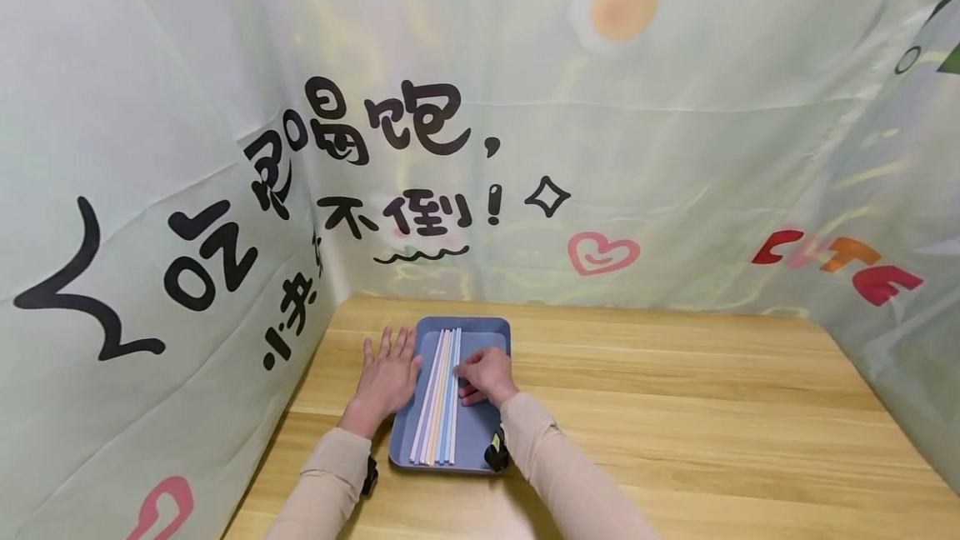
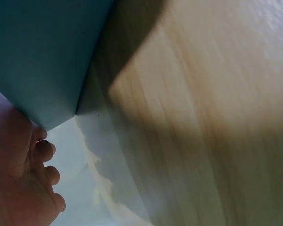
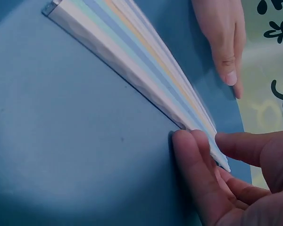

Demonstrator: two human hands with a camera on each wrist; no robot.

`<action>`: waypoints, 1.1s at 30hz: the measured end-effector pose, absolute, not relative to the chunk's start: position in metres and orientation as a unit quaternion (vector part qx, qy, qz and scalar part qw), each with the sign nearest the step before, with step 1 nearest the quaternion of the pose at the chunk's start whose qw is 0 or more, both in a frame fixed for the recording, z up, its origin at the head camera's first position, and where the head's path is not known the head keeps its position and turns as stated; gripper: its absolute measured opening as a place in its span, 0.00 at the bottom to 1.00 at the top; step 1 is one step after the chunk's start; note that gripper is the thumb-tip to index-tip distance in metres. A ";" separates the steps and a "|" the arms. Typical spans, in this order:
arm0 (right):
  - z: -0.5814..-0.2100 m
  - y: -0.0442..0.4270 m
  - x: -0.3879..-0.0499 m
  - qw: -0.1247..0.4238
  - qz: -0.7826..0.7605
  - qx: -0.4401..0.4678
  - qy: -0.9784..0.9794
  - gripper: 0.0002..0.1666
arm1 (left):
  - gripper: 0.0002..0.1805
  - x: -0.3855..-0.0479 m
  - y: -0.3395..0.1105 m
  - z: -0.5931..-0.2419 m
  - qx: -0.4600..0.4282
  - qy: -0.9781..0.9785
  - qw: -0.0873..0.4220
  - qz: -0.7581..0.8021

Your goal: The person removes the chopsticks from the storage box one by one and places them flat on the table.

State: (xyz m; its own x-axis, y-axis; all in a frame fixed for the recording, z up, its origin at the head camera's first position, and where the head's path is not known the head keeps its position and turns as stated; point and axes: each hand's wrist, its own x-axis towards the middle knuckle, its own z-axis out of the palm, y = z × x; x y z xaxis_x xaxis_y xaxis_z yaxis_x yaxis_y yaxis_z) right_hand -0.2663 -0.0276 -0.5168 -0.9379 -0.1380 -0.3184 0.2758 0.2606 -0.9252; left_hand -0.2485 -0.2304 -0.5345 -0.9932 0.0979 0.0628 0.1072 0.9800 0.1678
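Several thin pastel sticks (image 1: 437,407) lie lengthwise, side by side, in a blue-grey tray (image 1: 480,440). My left hand (image 1: 388,373) rests along the tray's left rim with its fingers straight; the left wrist view shows this hand (image 2: 19,165) against the tray's outer wall (image 2: 47,56). At the right side of the sticks is my right hand (image 1: 487,375). In the right wrist view, the thumb and fingers of this hand (image 3: 236,174) are at the far part of the outermost sticks (image 3: 132,70), pinching at their edge. Its fingertips partly hide the stick ends.
The tray stands on a wooden table (image 1: 675,407), near its left side. Printed cloth walls (image 1: 675,148) rise behind and at both sides. A black band with a small device (image 1: 496,450) is at my right wrist, over the tray's near right corner.
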 end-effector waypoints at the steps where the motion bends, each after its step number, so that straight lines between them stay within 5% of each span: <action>1: -0.517 -0.028 -0.266 0.168 -0.606 0.044 0.776 0.08 | 0.34 -0.249 -0.230 -0.535 -0.052 -0.995 0.028 -0.086; 33: -0.525 -0.034 -0.272 0.089 -0.538 0.022 0.838 0.08 | 0.32 -0.249 -0.232 -0.535 -0.051 -0.993 0.035 -0.100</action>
